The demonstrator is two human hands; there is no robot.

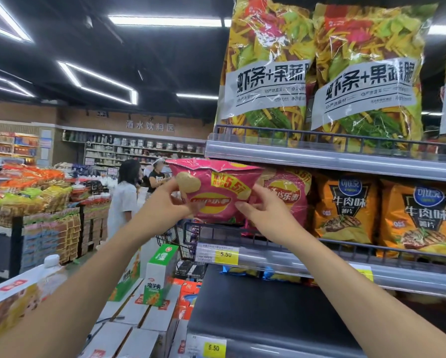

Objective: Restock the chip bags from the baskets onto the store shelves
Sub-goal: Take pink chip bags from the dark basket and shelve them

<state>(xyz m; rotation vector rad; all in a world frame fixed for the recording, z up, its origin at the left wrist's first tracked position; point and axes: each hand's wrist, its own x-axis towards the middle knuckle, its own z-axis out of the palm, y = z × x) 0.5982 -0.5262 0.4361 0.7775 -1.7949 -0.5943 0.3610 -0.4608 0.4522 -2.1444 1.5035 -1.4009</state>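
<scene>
I hold a pink chip bag (218, 192) up at the left end of the middle shelf (294, 257). My left hand (165, 202) grips the bag's left side, and my right hand (263, 215) grips its lower right corner. Behind it on that shelf stands another pink chip bag (290, 197). No basket shows in the view.
Two orange chip bags (346, 205) stand to the right on the same shelf. Large mixed-snack bags (271, 65) fill the top shelf above. Cartons (160, 275) are stacked below left. Two people (123, 200) stand in the aisle beyond, beside snack displays (28, 192).
</scene>
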